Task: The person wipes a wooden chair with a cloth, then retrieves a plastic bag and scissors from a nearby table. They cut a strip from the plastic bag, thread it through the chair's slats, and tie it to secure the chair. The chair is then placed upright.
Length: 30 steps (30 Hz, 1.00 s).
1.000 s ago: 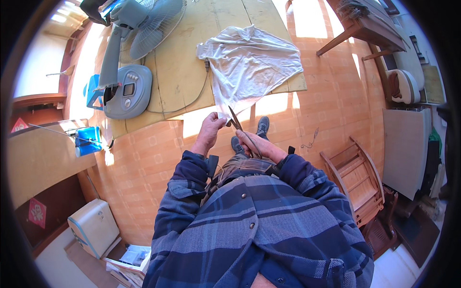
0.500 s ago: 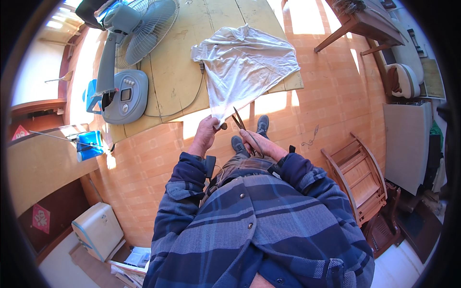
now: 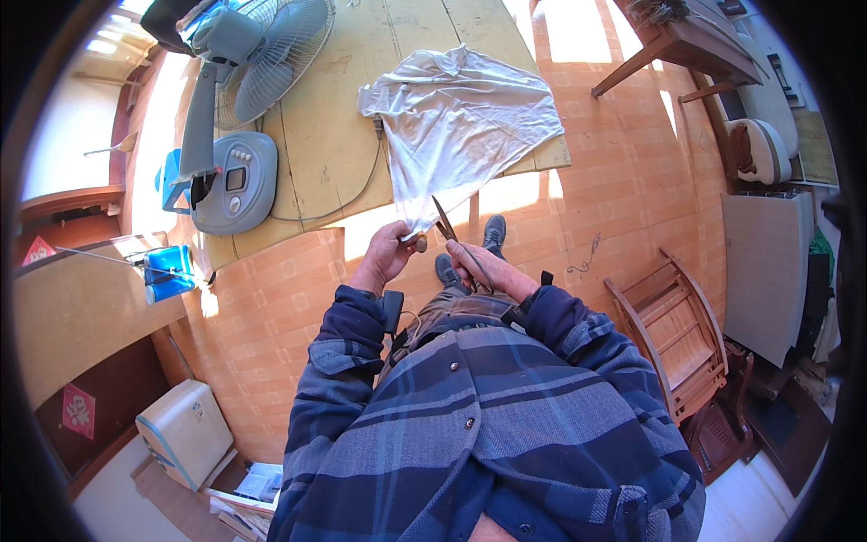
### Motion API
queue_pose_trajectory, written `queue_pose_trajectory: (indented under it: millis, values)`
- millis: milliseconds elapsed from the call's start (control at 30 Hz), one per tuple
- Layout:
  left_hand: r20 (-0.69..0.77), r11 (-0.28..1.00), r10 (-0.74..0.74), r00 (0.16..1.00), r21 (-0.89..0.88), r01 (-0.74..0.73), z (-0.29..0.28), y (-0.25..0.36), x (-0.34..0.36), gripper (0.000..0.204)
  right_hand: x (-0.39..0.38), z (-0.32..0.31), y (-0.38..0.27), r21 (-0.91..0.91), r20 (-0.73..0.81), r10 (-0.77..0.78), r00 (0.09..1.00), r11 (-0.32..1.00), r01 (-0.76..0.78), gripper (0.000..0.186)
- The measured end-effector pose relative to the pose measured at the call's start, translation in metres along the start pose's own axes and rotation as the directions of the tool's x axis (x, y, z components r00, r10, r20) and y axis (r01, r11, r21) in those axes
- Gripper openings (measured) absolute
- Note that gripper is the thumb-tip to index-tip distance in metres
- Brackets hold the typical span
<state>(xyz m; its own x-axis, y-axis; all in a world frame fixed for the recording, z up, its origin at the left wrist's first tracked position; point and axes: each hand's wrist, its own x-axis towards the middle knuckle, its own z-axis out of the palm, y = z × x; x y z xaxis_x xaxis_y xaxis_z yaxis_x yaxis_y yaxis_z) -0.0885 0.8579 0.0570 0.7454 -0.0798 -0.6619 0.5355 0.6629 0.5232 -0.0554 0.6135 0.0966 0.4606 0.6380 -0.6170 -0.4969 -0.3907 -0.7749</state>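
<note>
A white, crumpled cloth [image 3: 465, 117] lies on the yellow wooden table [image 3: 334, 90], its near corner pulled down past the edge. My left hand [image 3: 384, 253] pinches that corner. A small brownish object beside its fingertips is too small to make out. My right hand [image 3: 479, 268] grips dark metal scissors [image 3: 443, 221], blades pointing up and slightly apart, just right of the held corner. Whether they touch the cloth I cannot tell.
A grey-blue fan [image 3: 230, 181] with a cord stands on the table's left. A blue container [image 3: 167, 271] sits at left. A folding wooden chair [image 3: 673, 325] is at lower right, a wooden stool or table [image 3: 677, 50] at upper right. My shoes show below the table edge.
The table and cloth sit slightly further left and up in the view. My left hand has shifted a little left and down with the corner. The scissors have changed angle slightly.
</note>
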Motion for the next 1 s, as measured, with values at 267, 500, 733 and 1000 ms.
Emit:
queue_pose_trajectory:
  millis: [267,500,733,1000]
  values:
    - [0.044,1.000,-0.010,0.999,-0.029,0.011,-0.009,-0.002,0.008,0.024,0.004,-0.003,0.003,0.007,0.009,0.000,1.000,1.000,0.000,0.077]
    - [0.001,0.999,-0.010,1.000,-0.033,0.010,-0.006,0.000,0.007,0.018,0.005,-0.004,0.001,-0.328,-0.105,-0.166,0.981,0.936,0.123,0.068]
    - [0.025,1.000,0.017,1.000,-0.006,-0.017,-0.005,0.011,0.003,0.011,-0.013,-0.019,-0.008,0.012,0.152,0.103,0.983,0.994,-0.106,0.061]
    - [0.005,0.937,0.075,0.997,0.341,-0.073,-0.008,0.032,-0.004,0.024,-0.055,-0.099,-0.081,-0.459,0.059,0.051,0.997,0.888,-0.019,0.064]
